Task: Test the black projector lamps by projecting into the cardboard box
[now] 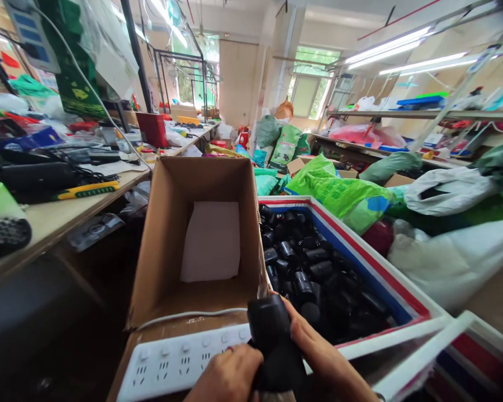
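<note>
Black device (270, 329) | left hand (228, 371), right hand (318, 352) holding it | carton (161, 251): white sheet (212, 240) | crate (371, 258): black cylinders (304, 285)

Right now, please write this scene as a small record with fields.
left hand: at the black device's lower left side
right hand: along its right side
black device: between both hands
cardboard box: open, white sheet inside
power strip: white, beside left hand
striped crate: holds many black cylindrical parts

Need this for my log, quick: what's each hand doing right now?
Left hand: closed on the black device, at its left side.
Right hand: holding the same device from the right.
</note>
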`<state>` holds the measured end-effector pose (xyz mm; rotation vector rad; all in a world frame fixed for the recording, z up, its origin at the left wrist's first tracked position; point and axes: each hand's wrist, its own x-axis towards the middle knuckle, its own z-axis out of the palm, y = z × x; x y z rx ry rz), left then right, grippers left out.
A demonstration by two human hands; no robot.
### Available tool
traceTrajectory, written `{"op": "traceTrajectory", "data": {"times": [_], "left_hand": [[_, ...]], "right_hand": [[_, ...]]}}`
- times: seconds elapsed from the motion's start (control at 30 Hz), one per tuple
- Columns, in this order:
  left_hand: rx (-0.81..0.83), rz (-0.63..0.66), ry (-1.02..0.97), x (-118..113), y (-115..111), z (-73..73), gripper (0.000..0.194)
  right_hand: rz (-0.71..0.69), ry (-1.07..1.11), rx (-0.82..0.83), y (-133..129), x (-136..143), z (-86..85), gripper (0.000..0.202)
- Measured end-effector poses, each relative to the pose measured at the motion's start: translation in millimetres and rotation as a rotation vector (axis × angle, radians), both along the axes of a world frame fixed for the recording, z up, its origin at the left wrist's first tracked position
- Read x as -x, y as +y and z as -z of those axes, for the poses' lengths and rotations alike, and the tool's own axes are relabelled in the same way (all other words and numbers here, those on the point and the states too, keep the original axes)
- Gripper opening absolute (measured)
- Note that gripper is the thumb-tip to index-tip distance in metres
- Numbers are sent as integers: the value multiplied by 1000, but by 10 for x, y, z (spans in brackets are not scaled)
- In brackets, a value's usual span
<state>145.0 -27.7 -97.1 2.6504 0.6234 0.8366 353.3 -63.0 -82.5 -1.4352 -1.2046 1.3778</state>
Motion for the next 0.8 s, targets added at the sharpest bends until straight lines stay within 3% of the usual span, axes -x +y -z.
{"op": "traceTrajectory", "data": {"times": [0.13, 0.27, 0.37, 0.43, 0.53, 0.63, 0.7, 0.8], "left_hand": [[547, -160, -120, 154, 69, -306, 24], [878, -238, -215, 342, 118, -516, 12], [1017, -197, -260, 461, 155, -522, 10], [1161, -158, -335, 513, 167, -472, 12], [1370, -114, -502, 576, 167, -390, 17], [1422, -76, -618, 640, 169, -372, 21], [1430, -50, -673, 676, 176, -399, 22], [1462, -61, -744, 734, 192, -469, 21]], "right_hand": [[-246, 42, -137, -55, -207, -149, 97], [-388, -65, -166, -142, -444, -277, 109], [-435, -170, -76, -233, -528, -108, 96], [-414, -24, -63, -287, -537, 74, 93], [-284, 245, -108, -340, -538, 277, 105], [-247, 152, -75, -340, -516, 363, 106], [-249, -89, -61, -300, -469, 425, 89], [-122, -484, -134, -197, -390, 581, 40]]}}
